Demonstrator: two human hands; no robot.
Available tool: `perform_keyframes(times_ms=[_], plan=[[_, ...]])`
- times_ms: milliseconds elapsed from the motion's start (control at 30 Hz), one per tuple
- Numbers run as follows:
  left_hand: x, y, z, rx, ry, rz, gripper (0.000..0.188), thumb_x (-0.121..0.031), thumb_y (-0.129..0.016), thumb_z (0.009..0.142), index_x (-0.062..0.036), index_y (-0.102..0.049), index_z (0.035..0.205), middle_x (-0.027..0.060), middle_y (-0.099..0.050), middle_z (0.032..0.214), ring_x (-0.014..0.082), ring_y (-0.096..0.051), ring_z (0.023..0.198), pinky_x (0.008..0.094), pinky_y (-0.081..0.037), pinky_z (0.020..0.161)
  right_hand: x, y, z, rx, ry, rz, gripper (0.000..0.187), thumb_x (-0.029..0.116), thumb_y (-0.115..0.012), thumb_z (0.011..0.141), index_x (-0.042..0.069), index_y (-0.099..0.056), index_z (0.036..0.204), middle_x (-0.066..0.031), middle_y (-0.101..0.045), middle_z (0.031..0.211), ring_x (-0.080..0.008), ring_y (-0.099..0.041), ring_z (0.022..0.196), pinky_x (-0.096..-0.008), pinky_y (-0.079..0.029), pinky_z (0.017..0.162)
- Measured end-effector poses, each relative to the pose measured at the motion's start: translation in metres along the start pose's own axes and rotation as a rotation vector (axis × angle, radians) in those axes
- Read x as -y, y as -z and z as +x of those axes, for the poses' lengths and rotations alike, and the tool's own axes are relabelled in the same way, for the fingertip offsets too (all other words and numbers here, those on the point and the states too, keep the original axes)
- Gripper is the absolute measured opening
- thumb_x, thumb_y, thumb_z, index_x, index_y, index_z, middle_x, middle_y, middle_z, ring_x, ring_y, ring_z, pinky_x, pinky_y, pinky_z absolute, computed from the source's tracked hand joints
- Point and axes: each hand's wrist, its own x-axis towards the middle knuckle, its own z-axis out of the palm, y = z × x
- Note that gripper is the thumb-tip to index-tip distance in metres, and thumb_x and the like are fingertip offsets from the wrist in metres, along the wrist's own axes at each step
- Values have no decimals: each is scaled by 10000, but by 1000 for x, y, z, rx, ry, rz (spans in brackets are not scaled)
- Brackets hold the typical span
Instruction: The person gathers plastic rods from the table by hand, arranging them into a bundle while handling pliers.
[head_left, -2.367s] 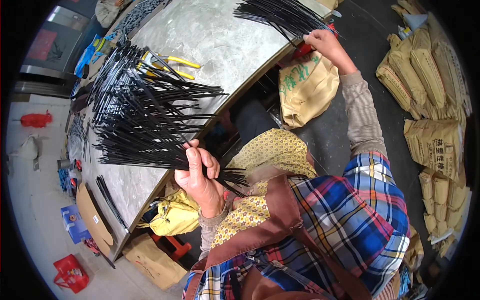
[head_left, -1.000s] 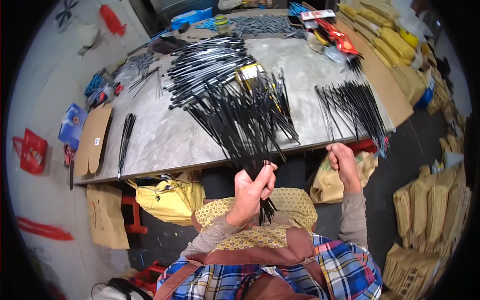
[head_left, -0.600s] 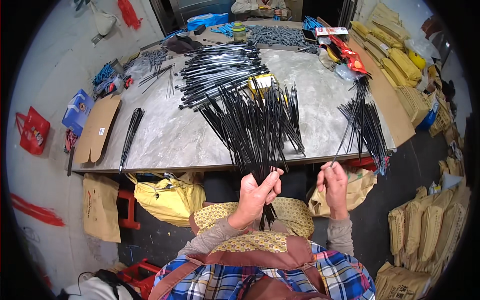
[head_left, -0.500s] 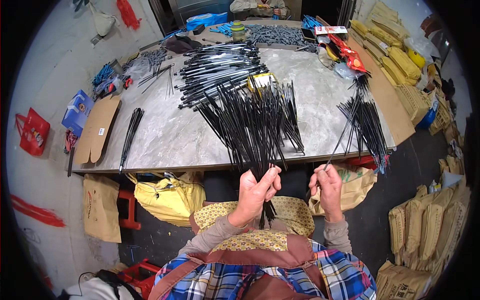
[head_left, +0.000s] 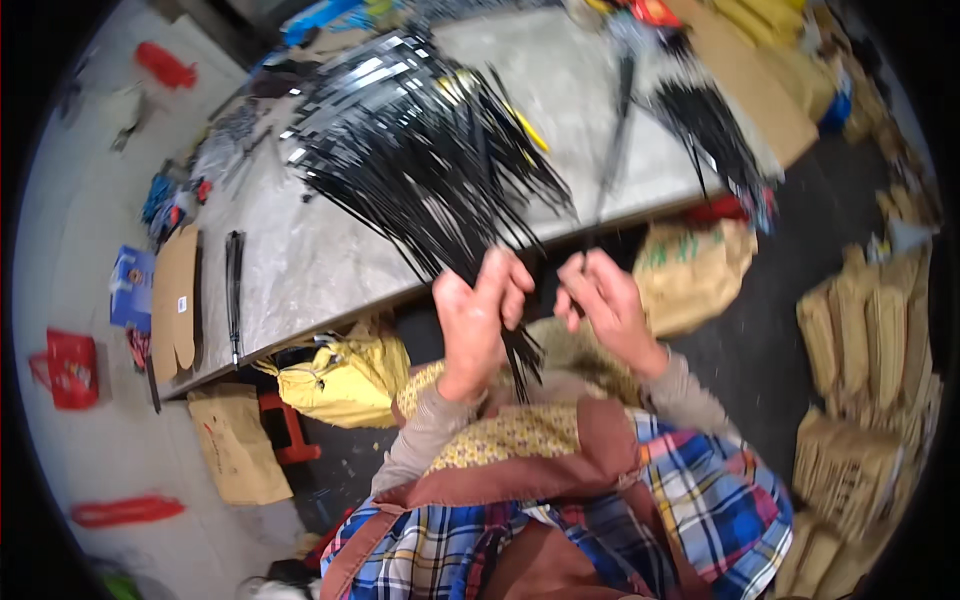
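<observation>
My left hand (head_left: 472, 325) is closed round a thick sheaf of thin black rods (head_left: 400, 200), which fans out over the table's front edge. Their lower ends stick out below my fist. Close beside it on the right, my right hand (head_left: 608, 305) pinches a single thin black rod (head_left: 612, 160) that points up and away, blurred by motion. Behind the sheaf lies a heap of silver-and-black rods (head_left: 350, 80), partly covered by it. Another bunch of black rods (head_left: 708, 125) rests at the table's right end. A slim black bundle (head_left: 234, 290) lies at the left.
The grey table (head_left: 310, 255) stands before me, with an opened cardboard piece (head_left: 176, 300) at its left end. Under it are a yellow sack (head_left: 345, 378) and a brown paper sack (head_left: 695, 275). Stacked brown sacks (head_left: 870, 340) line the right side. A red stool (head_left: 290, 430) stands below left.
The view has turned, so the table now slants up to the right and the picture is blurred. My hands have come closer together, each still holding its rods.
</observation>
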Motion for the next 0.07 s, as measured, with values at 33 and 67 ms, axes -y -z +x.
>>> perform_keyframes(times_ms=[33, 67], plan=[[-1, -5, -1, -38, -32, 6, 297, -183, -545, 989, 12, -582, 769, 12, -526, 617, 56, -391, 460, 224, -282, 415, -1, -2, -2, 9, 3, 29, 133, 148, -499, 1021, 16, -512, 1003, -63, -614, 727, -86, -550, 567, -208, -439, 533], [-3, -13, 3, -66, -83, 6, 320, -179, -541, 986, 16, -596, 737, 6, -505, 572, 58, -385, 448, 230, -273, 414, 0, 0, -1, 17, 25, 46, 154, 160, -512, 1018, 7, -520, 1004, -65, -621, 723, -89, -553, 561, -216, -440, 537]])
